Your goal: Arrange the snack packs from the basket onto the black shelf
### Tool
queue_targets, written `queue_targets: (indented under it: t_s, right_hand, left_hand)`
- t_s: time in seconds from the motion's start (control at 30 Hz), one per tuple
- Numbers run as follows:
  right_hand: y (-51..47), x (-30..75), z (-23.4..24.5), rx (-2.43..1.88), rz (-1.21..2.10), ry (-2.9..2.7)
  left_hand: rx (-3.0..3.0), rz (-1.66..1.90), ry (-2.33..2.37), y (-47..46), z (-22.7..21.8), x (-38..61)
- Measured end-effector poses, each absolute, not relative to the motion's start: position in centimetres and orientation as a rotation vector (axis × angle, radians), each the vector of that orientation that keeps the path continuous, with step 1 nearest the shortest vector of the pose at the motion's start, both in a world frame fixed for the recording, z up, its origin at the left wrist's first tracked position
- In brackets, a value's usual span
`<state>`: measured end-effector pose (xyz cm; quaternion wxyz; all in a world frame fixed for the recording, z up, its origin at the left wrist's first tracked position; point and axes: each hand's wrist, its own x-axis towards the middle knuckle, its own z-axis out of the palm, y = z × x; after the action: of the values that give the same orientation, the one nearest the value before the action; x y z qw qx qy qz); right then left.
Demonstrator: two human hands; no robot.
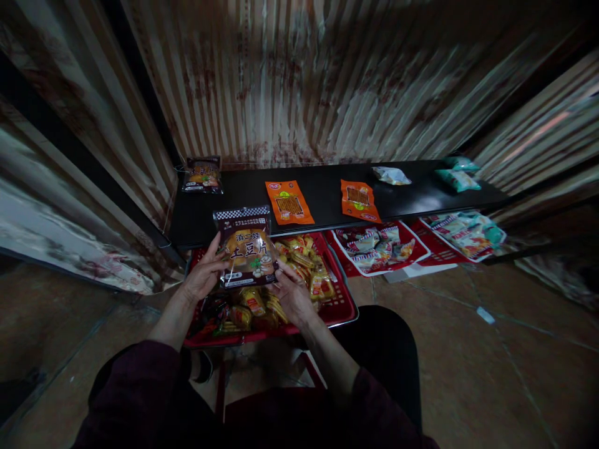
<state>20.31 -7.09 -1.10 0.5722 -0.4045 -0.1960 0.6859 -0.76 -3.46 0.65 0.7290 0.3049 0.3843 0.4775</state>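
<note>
A dark brown bag of potato chips (247, 248) is held up in front of me by both hands, its printed face toward me. My left hand (204, 274) grips its left edge, and my right hand (292, 292) grips the lower right corner. Below the bag stands a red plastic basket (344, 305), filled with yellow-wrapped snack packs (255, 302) and a few darker ones; the bag hides part of them. Another bag of the same potato chips (203, 174) lies at the left end of the black shelf (322, 171).
Two orange snack packets (290, 202), a white packet (392, 176) and teal packets (458, 179) lie along the shelf. Under its right half sit red baskets with large snack bags (381, 247). Striped curtains (299, 93) enclose the back and sides. A small white scrap (485, 315) lies on the tiled floor.
</note>
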Motion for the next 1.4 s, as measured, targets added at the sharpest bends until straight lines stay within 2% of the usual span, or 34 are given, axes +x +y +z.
queue_targets:
  t_s: [0.1,0.3,0.53,1.07,1.4]
  right_hand:
    - [-6.8,20.3,-0.4,-0.948,1.627,-0.579]
    - [-6.6,19.5,1.8,-1.075,1.266,-1.001]
    - [-7.2,18.6,1.7,-1.087,1.126,-1.238]
    - [-8.3,17.0,2.8,-1.036,0.709,-1.678]
    - [-9.4,16.2,1.4,-1.126,0.522,-1.944]
  left_hand:
    - [0.633,1.046,0.872,-3.4,0.5,-0.7]
    - [0.628,1.21,0.911,-3.0,-0.2,0.0]
    - [0.697,1.298,0.948,-3.3,-0.3,0.3]
    - [0.695,1.208,0.87,-3.7,0.1,0.6]
    - [0.503,1.127,0.64,-4.4,0.4,-0.1]
